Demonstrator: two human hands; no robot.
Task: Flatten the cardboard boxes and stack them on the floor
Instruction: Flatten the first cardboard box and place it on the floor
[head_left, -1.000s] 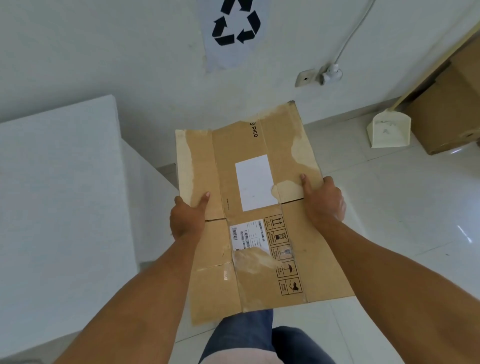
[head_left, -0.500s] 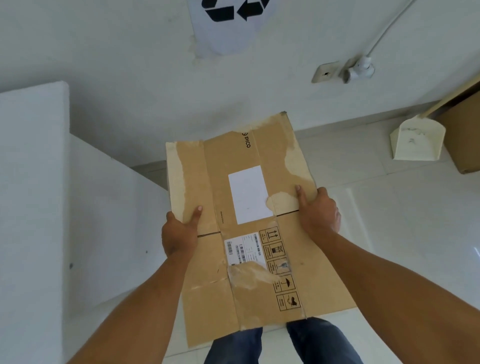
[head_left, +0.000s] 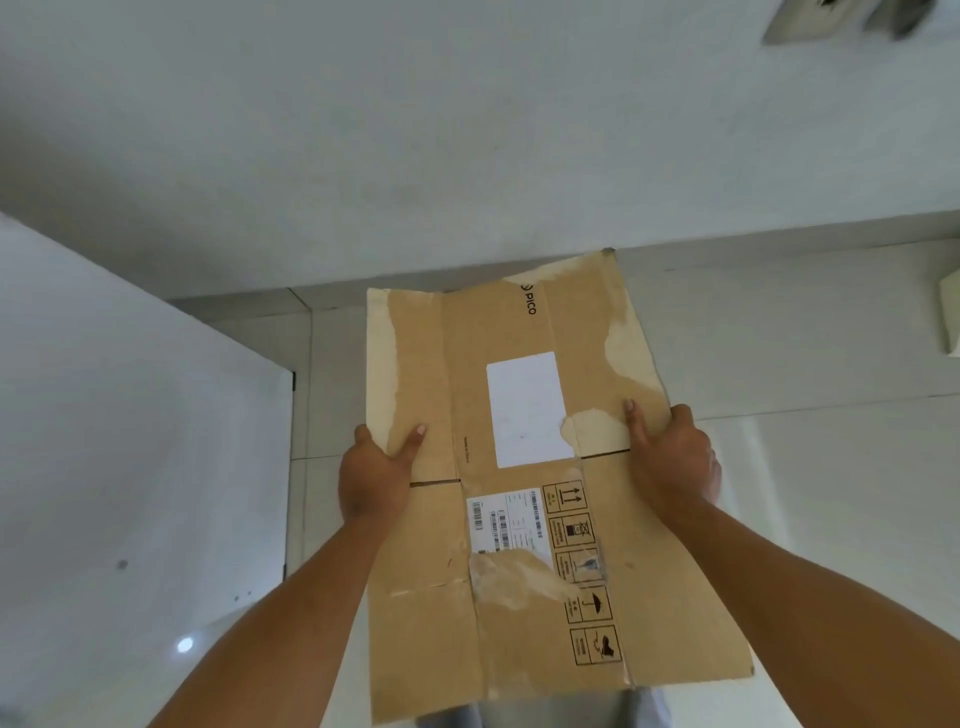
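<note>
**Q:** From your head camera, how far along are you?

**Me:** This cardboard box (head_left: 498, 332) is already pressed flat into a single sheet, so I judge the flattening of this one done. It isn't stacked yet. I'm holding it in the air in front of me, over the pale tiled floor (head_left: 805, 364), with its far end pointing at the foot of the wall (head_left: 467, 130). I can't see any pile on the floor, so I can't tell how many boxes are finished or left. Laying this one down is the step that remains.

**Q:** And your hands?

**Me:** Both are clamped on it, well apart. My left hand (head_left: 376, 475) pinches the left edge with the thumb on top. My right hand (head_left: 672, 457) grips the right edge the same way, and the fingers underneath are hidden. Both sit about where the flap slits cut in.

**Q:** What does the box look like?

**Me:** It's brown and worn. The top layer has peeled to pale patches along the left edge, at the far right and near the middle. There is a blank white label (head_left: 524, 408), a barcode label (head_left: 506, 522) torn at its near end, a column of handling symbols (head_left: 582, 571), and "PICO" printed near the far end. The creases run lengthwise, and it looks light and a little floppy.
</note>
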